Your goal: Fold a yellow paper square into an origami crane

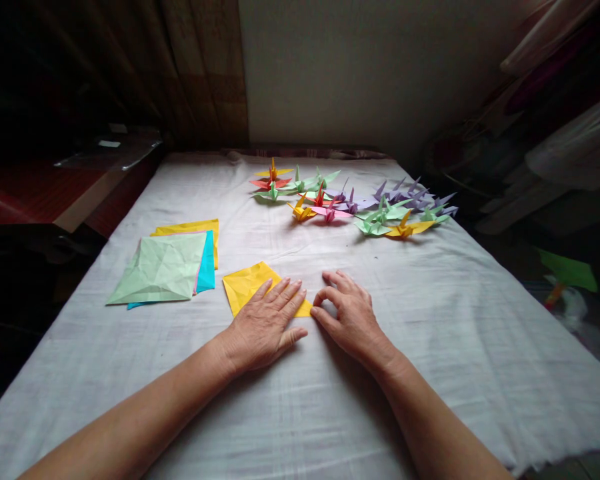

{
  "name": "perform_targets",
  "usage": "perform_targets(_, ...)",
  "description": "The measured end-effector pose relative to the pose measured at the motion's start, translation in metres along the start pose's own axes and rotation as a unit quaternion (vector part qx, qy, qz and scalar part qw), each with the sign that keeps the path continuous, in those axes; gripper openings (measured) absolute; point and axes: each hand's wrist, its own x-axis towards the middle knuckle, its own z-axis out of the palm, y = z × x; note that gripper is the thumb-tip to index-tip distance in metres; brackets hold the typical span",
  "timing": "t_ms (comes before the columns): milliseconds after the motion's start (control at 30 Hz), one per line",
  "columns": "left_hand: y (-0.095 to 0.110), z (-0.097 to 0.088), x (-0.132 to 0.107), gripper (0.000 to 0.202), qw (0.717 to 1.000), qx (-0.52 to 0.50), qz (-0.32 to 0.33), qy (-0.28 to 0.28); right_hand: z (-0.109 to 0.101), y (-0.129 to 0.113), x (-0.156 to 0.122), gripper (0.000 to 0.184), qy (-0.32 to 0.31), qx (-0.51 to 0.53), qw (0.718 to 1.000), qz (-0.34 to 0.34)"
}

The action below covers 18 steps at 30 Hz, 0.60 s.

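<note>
A folded yellow paper sheet (249, 283) lies on the white cloth (330, 400) in front of me. My left hand (265, 327) rests flat on its near right part, fingers stretched out and apart. My right hand (347, 313) is beside it, fingers curled, with the fingertips pressing at the sheet's right corner. Whether it pinches the corner is hidden by the fingers.
A stack of creased paper squares (167, 267), pale green on top with blue, pink and yellow beneath, lies to the left. Several folded paper cranes (353, 203) in many colours stand at the back. A dark wooden surface (45, 193) borders the left; clutter lies right.
</note>
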Motion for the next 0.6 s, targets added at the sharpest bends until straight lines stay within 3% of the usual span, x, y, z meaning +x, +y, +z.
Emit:
perform_targets(267,-0.023,-0.007,-0.004,0.065,0.995,0.024,-0.094,-0.017,-0.001,-0.002,0.000,0.004,-0.001,0.001,1.000,-0.003)
perform_targets(600,-0.035,-0.003,-0.006,0.067,0.988,0.041,-0.144,0.027,-0.003,-0.001,0.001,0.005,-0.009,0.002,1.000,0.000)
